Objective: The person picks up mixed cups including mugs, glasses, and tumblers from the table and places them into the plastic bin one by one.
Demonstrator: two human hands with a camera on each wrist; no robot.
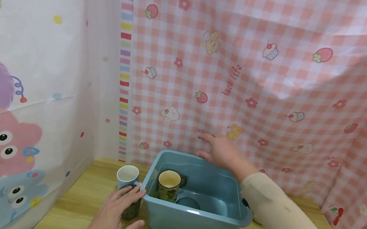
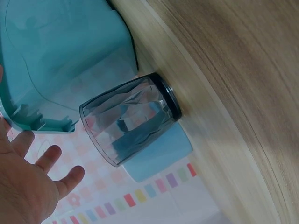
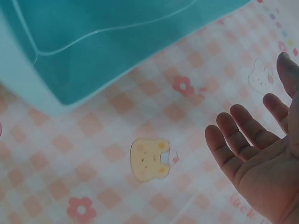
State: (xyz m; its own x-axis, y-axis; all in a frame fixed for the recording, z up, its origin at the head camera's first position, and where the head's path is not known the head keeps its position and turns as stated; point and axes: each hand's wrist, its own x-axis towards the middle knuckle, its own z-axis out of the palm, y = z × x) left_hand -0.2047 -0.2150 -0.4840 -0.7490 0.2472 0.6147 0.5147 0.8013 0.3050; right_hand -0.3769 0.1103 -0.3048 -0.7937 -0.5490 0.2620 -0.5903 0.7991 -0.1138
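Observation:
A blue plastic basin (image 1: 190,224) stands on the table, holding a dark-patterned mug (image 1: 166,194) with a cream interior. At the basin's left rim my left hand (image 1: 110,213) has its fingertips right at the edge, fingers spread. Below those fingers a dark see-through glass (image 2: 128,122) stands outside the basin, partly hidden by the hand in the head view. A light blue cup (image 1: 127,176) is just behind the glass. Over the basin's back rim hangs my right hand (image 1: 223,152), fingers extended and holding nothing; the right wrist view shows its palm empty.
On the basin floor, a dark round outline (image 1: 188,203) shows beside the mug. Part of a greenish thing (image 1: 257,219) peeks out right of the basin, mostly behind the right sleeve (image 1: 290,217). A pink checked curtain (image 1: 188,80) hangs close behind the wooden table (image 1: 78,197).

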